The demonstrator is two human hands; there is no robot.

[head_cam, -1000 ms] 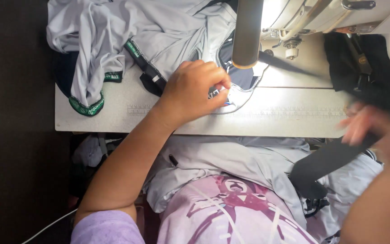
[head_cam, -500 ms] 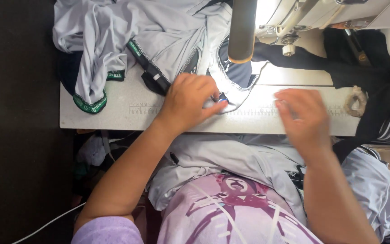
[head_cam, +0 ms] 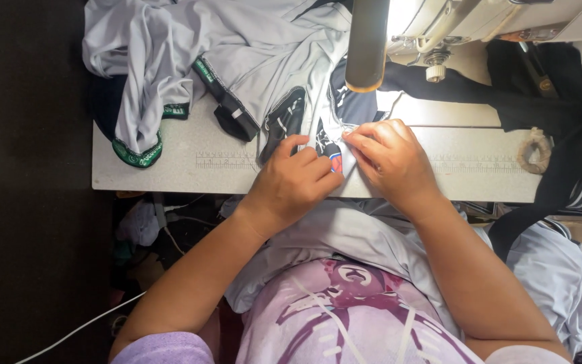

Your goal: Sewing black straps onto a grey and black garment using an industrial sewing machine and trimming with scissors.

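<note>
the left hand (head_cam: 294, 183) and the right hand (head_cam: 391, 158) sit close together at the front edge of the pale grey sewing table (head_cam: 169, 176), fingertips pinched on a fold of the light grey, dark-trimmed jersey fabric (head_cam: 335, 145), with a small red and blue label (head_cam: 335, 162) showing between them. both hands are closed on that seam; the grip looks light, a pinch rather than a clamp.

at twelve o'clock from the hands hangs the cream sewing machine head (head_cam: 439, 27), with a dull cylindrical lamp tube (head_cam: 366, 44) just left of it. the needle itself cannot be made out.

the likely trouble: the slippery cloth could slide out of the pinch and skew the fold, since the bunched grey garment pile (head_cam: 169, 61) at ten o'clock drags on it. the black strap (head_cam: 540, 114) at two o'clock could snag, and fingers so near the machine risk a prick.
</note>
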